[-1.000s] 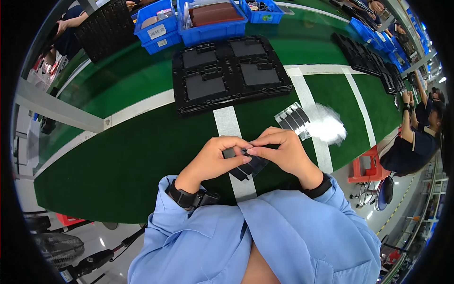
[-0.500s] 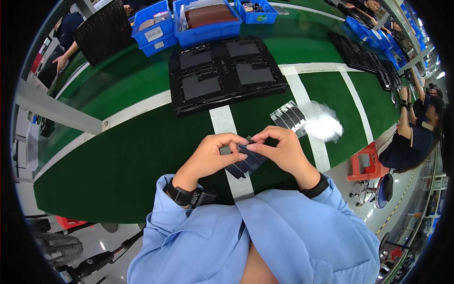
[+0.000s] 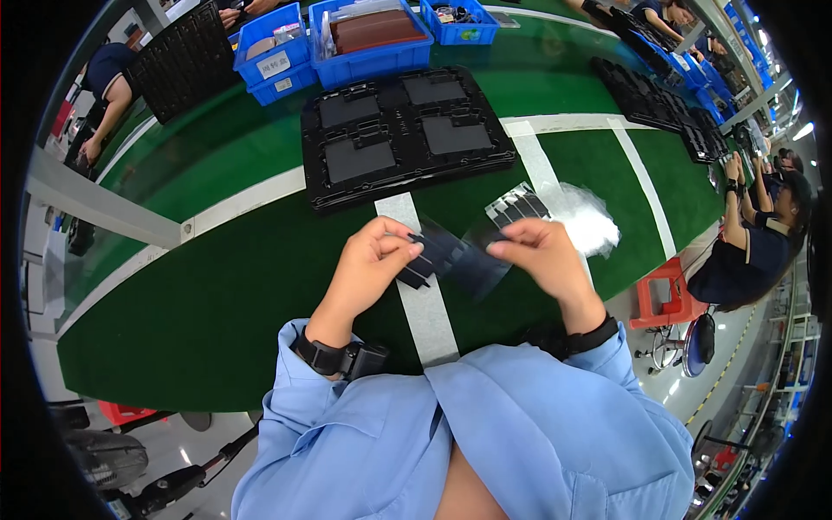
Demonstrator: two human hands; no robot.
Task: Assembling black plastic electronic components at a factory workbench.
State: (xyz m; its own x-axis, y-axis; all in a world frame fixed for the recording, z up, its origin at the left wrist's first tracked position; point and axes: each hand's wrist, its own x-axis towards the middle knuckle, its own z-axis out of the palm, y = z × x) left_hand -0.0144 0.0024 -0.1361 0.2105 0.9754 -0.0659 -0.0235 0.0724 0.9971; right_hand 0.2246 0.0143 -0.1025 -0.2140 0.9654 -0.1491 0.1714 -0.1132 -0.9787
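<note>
Left hand in tight, thumb and forefinger pinched on the upper end of a sheet of dark strips, and over on the other side the right hand has its own narrow pinch, on the edge of a dark see-through film! Strips and film hang between the two hands, above the green table and a pale tape band; the blur hides whether they're joined. Just beyond the right hand lies a second sheet of dark strips, and right beside it a crumpled clear plastic bag, gleaming under the lights. Further out, what a sight: a broad black tray with four grey panels set in its recesses. Behind that, blue bins, and at far left a co-worker's bare arm.
</note>
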